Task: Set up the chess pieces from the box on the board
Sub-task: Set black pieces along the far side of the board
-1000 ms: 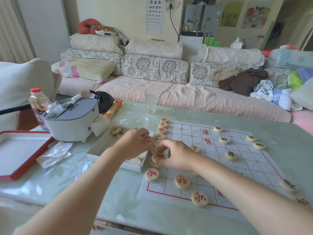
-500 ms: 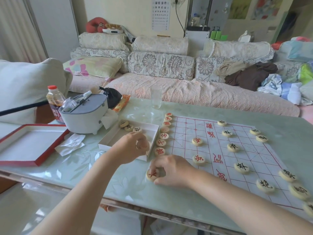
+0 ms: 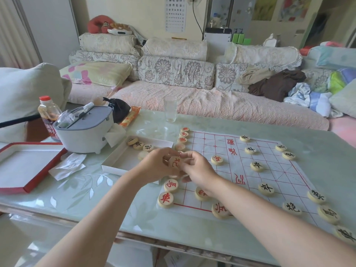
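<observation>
1. Box (image 3: 115, 167), shallow and white, is set on the bench (image 3: 86, 201) just beside the left edge of the board (image 3: 273, 176). Three black-marked pieces (image 3: 138, 145) are seen in its far left corner, lying in a close row, and a pale blank-faced piece (image 3: 142, 155) lies near them.
2. A red-marked piece (image 3: 175, 162) is held tilted in the air over the box's right wall, between the two hands (its character is turned toward the camera).
3. The grip of the left hand (image 3: 154, 168) is clenched on that piece, with thumb and curled fingers set at its rim.
4. The right hand (image 3: 198, 168) is curled, its fingertips brought to the piece's other edge. Whether its grip is actually closed on the piece cannot be told.
5. On the board, a row of red pieces (image 3: 182, 140) is lined along the far left edge. Other red pieces (image 3: 165, 199) are placed at the near left corner, and black pieces (image 3: 257, 166) are spread over the right half.
6. A red-rimmed tray (image 3: 28, 188) with a white inside is laid at the bench's left end.
7. Crumpled clear plastic and a pen-like object are held in a grey tub (image 3: 82, 135) beyond the box. A red-capped bottle (image 3: 48, 114) is stood beside the tub, with amber liquid inside. A clear glass (image 3: 170, 111) is stood past the board's far left corner.
</observation>
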Demonstrator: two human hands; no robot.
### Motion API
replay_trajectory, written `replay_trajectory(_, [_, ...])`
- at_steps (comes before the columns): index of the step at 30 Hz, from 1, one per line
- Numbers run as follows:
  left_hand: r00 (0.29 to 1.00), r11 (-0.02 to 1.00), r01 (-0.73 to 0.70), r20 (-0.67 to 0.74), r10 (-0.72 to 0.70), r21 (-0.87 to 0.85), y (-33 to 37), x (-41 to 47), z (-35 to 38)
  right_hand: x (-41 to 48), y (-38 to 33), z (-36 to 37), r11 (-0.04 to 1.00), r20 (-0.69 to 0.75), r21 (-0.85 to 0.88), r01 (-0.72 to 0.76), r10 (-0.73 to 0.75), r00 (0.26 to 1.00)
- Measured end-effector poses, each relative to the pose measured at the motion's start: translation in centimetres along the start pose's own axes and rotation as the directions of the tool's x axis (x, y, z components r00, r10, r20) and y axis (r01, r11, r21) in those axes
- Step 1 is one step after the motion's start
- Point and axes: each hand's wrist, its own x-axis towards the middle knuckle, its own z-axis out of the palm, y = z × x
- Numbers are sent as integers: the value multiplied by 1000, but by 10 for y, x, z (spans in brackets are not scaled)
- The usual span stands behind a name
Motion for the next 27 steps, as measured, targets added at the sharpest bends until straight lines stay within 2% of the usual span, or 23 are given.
replay_trajectory(2, [999,999,32,-20,-33,-25,5,6,4,4,0,-5,999,-22,49,7,-5,1000])
replay_trajectory(5, [991,970,125,-22,-133,-208,8,16,5,10,2,-12,998,-68,63,23,-19,998])
replay_trajectory(7, [986,945,163,11,-166,-285,10,25,6,14,4,-18,994,-100,-74,77,-85,991])
replay_trajectory(10, [978,897,199,19,-208,-395,8,36,11,17,3,-25,914,-85,-360,187,-231,969])
replay_trajectory(13, [976,872,216,80,-201,-439,4,49,16,22,2,-31,893,-72,-395,216,-265,962])
replay_trajectory(15, [985,928,174,52,-167,-330,3,61,21,29,4,-38,892,-88,-413,185,-241,966])
replay_trajectory(17, [994,996,89,-57,-89,-4,-1,73,24,42,8,-48,852,-111,-503,143,-228,967])
replay_trajectory(18, [995,975,34,-98,-13,222,-2,77,24,52,11,-54,823,-128,-554,126,-234,964])
replay_trajectory(19, [991,911,-30,-106,81,411,-5,80,24,63,12,-61,796,-152,-596,102,-237,959])
replay_trajectory(20, [984,841,-87,-87,157,533,-7,82,24,73,13,-68,773,-181,-631,68,-232,956])
replay_trajectory(22, [985,776,-117,-30,172,620,-13,86,22,95,15,-83,730,-245,-683,-20,-204,948])
replay_trajectory(27, [993,731,-109,41,110,674,-24,98,24,149,23,-108,645,-302,-754,-124,-173,938])
